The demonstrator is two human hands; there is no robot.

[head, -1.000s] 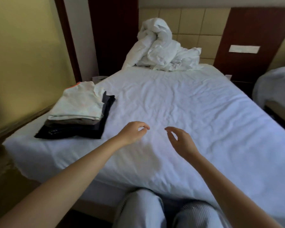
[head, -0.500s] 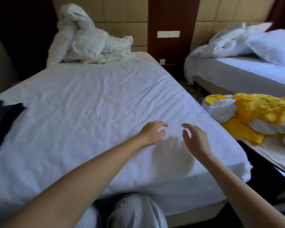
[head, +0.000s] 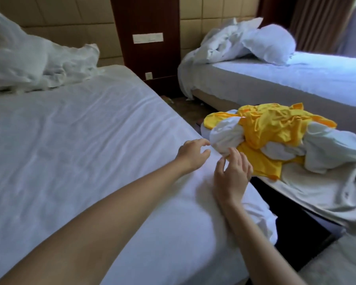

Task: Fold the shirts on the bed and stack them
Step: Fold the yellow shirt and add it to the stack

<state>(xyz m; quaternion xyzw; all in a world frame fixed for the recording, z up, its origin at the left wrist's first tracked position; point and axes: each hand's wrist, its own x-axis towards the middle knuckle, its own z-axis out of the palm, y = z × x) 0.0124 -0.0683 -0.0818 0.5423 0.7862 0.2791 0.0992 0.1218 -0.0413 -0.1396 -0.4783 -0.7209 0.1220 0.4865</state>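
**Item: unfolded shirts, yellow and white, one heap, with two bare hands near**

- Pile of shirts (head: 275,130): crumpled yellow and white garments tangled together, none folded. They lie on a worktop (head: 321,194) draped in a pale cloth, just right of the bed (head: 70,161) across a dark gap.
- Bed: white fitted sheet, lightly creased. A bunched white duvet (head: 39,62) sits at its head end.
- Left hand (head: 193,156): over the bed's right edge, fingers loosely curled, grasping nothing.
- Right hand (head: 231,175): released, fingers spread, the tips at the nearest white garment (head: 226,136) of the pile. Whether they touch it cannot be told.
- Second bed (head: 296,79): far right, with a rumpled white cover and a pillow (head: 269,44).
- Wall between the beds: dark wood panel (head: 148,15) bearing a white switch plate (head: 148,38).
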